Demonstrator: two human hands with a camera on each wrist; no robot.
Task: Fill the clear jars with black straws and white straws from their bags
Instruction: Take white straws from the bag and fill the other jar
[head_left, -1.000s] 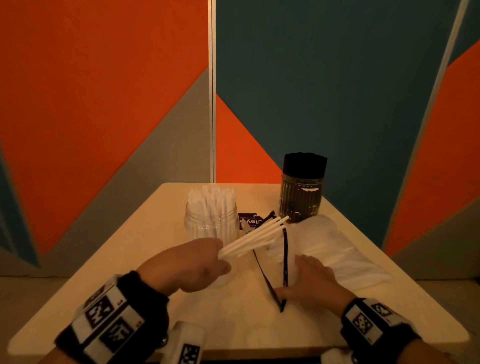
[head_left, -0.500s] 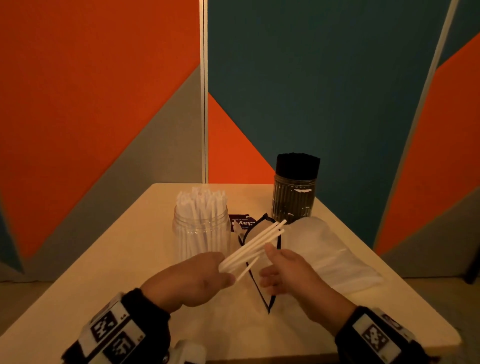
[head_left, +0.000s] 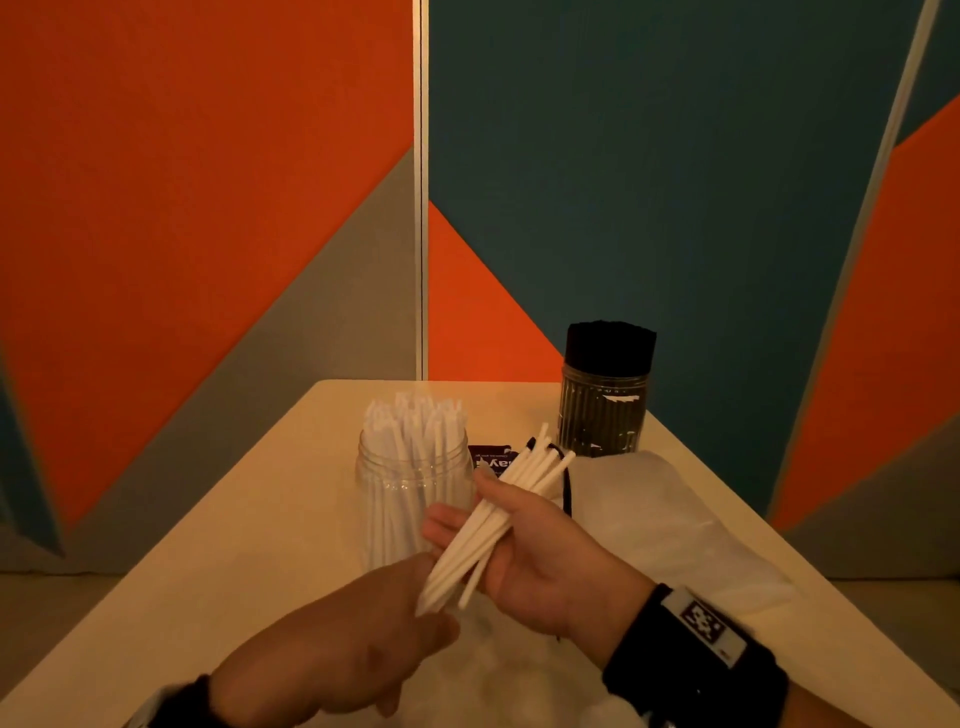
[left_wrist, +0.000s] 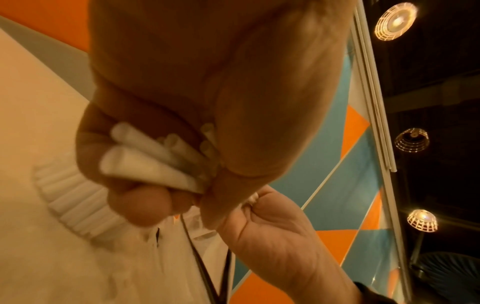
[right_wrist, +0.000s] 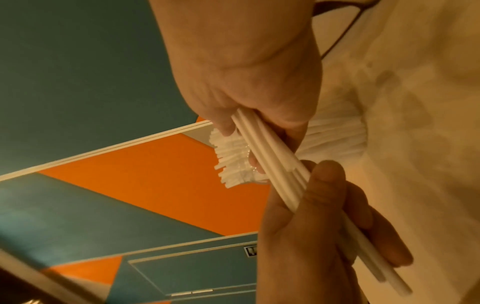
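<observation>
Left hand (head_left: 343, 639) is pinching the near ends of a small bundle of white straws (head_left: 498, 514); right hand (head_left: 540, 551) is cupping it mid-length, fingers curled round. Step looks like squaring the bundle. Next: upend it into the part-filled clear jar (head_left: 410, 488), just far-left of the hands.

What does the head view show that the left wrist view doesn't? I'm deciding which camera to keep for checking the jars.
Only the head view shows the jar of black straws, the upright jar of white straws and the table's far edge. Only the left wrist view shows the cut ends of the held white straws inside the left hand, plus ceiling lamps. Both show the right hand on the same bundle and the bag.
</observation>
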